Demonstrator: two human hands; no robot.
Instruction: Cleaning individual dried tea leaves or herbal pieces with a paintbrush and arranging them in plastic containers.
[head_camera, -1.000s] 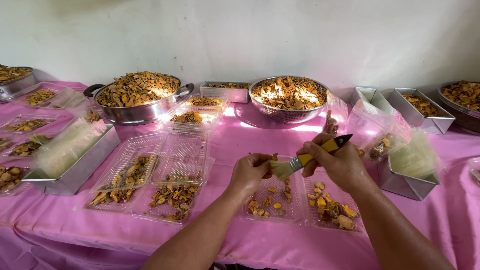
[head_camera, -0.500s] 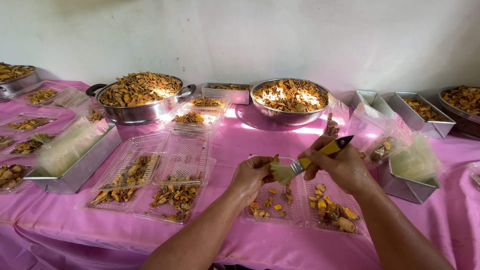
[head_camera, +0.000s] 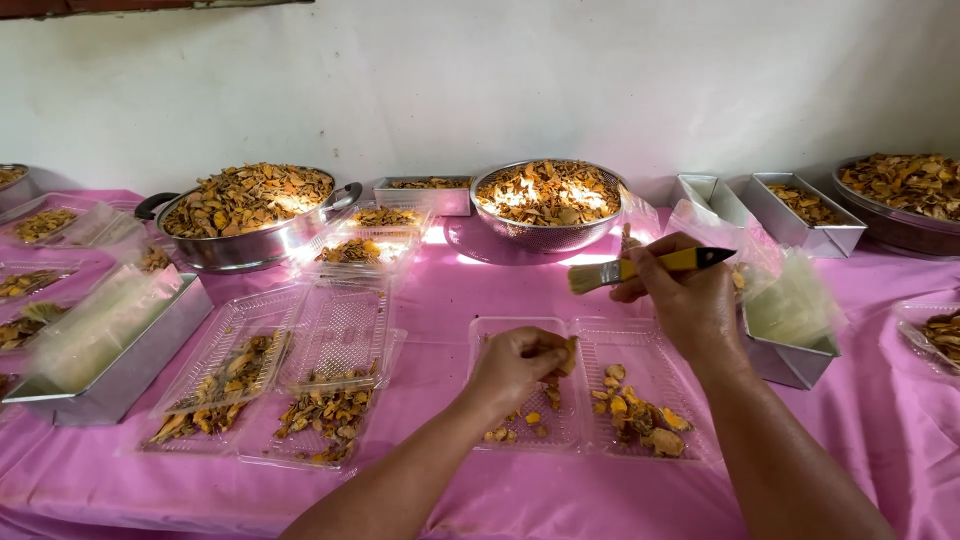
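My left hand (head_camera: 515, 365) pinches a dried yellow slice (head_camera: 568, 353) just above the clear tray (head_camera: 590, 385). My right hand (head_camera: 680, 295) grips the yellow-handled brush (head_camera: 640, 268), bristles up-left of the slice. I'd bring the bristles down, stroke lightly, and keep the slice low so crumbs fall onto the pink-covered bench (head_camera: 440, 300).

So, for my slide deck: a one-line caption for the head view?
Right hand holds a brush; left hand holds a dried slice.

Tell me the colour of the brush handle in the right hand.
Yellow with a black tip on the brush, held by the right hand; head view.
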